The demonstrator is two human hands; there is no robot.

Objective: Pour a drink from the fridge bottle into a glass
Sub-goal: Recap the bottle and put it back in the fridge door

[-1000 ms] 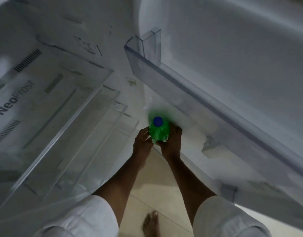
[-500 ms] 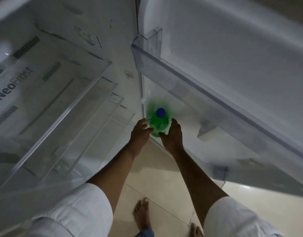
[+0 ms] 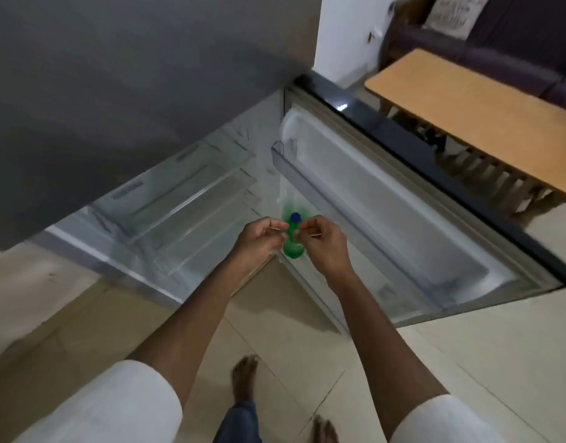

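Observation:
A green bottle [image 3: 293, 247] with a blue cap [image 3: 295, 217] stands upright between my two hands, in front of the open fridge. My left hand [image 3: 259, 239] grips its left side near the neck. My right hand [image 3: 323, 243] grips its right side. Fingers of both hands curl around the upper part, and only the cap and a green patch lower down show. No glass is in view.
The fridge door [image 3: 403, 199] stands open to the right with a clear door shelf [image 3: 294, 167]. Glass shelves [image 3: 179, 206] fill the fridge interior. A wooden table [image 3: 473, 103] and a dark sofa [image 3: 515, 36] lie beyond the door. My bare feet stand on the tiled floor [image 3: 467, 362].
The bottle has come up out of the lower door area and toward me, held in both hands. My head has risen and pulled back, so the whole fridge and room now show.

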